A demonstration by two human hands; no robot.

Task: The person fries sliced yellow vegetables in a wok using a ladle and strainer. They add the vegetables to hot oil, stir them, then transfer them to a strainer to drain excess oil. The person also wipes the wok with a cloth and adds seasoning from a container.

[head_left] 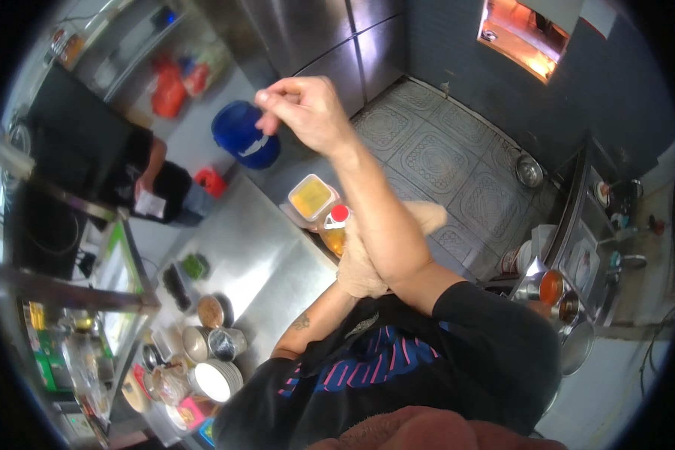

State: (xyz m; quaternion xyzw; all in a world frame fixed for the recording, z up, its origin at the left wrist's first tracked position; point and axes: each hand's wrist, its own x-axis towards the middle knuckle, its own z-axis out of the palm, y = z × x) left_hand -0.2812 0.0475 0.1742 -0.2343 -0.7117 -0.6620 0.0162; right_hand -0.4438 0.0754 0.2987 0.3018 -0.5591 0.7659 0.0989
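Note:
My right hand [301,112] is raised beyond the counter, in front of a blue bucket [239,135]. Its fingers are curled in with the thumb close to the index finger, and nothing shows in it. A beige cloth [363,273] lies against my right forearm; one end sticks out past the arm's far side. My tattooed left forearm runs up to this cloth, which covers my left hand, so its grip is hidden. Just past the cloth are a jug with a red cap [339,213] and a square tub of yellow contents [311,197].
The steel counter [275,247] holds stacked bowls [216,381], small containers and a tray of greens [193,266]. A co-worker in dark clothes [171,183] stands at the left with a white paper or cloth. Pots [551,287] stand right. The tiled floor [427,157] lies beyond.

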